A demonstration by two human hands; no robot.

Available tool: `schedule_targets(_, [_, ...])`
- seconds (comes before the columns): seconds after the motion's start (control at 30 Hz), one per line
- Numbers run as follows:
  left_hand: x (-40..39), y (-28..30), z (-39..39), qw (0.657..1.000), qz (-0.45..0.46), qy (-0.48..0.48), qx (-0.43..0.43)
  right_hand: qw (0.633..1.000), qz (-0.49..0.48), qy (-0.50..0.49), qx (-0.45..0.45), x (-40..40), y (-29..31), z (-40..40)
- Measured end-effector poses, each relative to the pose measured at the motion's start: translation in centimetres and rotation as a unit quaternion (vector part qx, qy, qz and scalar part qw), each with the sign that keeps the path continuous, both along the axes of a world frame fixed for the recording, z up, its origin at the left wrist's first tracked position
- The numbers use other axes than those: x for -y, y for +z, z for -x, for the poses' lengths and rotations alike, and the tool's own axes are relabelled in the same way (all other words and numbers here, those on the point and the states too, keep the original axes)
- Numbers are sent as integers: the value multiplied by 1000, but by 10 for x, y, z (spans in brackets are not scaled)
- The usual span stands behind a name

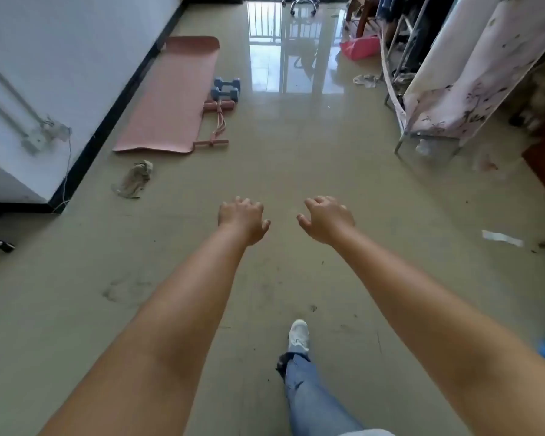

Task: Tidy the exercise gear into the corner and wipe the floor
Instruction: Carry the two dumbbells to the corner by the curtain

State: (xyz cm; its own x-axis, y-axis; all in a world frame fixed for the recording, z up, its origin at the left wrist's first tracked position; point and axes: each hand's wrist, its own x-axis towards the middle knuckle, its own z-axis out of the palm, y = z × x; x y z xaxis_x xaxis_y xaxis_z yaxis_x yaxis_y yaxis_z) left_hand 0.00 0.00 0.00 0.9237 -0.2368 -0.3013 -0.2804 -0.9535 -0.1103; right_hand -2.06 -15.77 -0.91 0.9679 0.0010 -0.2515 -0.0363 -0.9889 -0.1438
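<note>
Pink yoga mat [170,96] lying unrolled by the wall, blue dumbbells [225,89] beside it, left hand [241,220] and right hand [326,220] reaching loosely spread, holding nothing, risking tripping on the floor rag [134,179].

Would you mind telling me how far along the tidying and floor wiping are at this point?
Nothing looks done yet. The pink exercise mat lies unrolled by the wall, with two blue dumbbells and a pink pull-rope trainer beside it. Both hands, left and right, are empty and open. A crumpled grey rag lies unused, and the beige tiled floor shows scuffs.
</note>
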Motion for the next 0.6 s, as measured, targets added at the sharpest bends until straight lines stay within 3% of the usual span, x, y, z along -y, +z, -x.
schedule_targets(0.23, [20,-35,-136,996,8,35,-88,997,-28,14,-72,23,-35,-137])
schedule_targets(0.6, [34,-32,-370,989,22,88,-115,996,-25,6,-88,47,-34,-384])
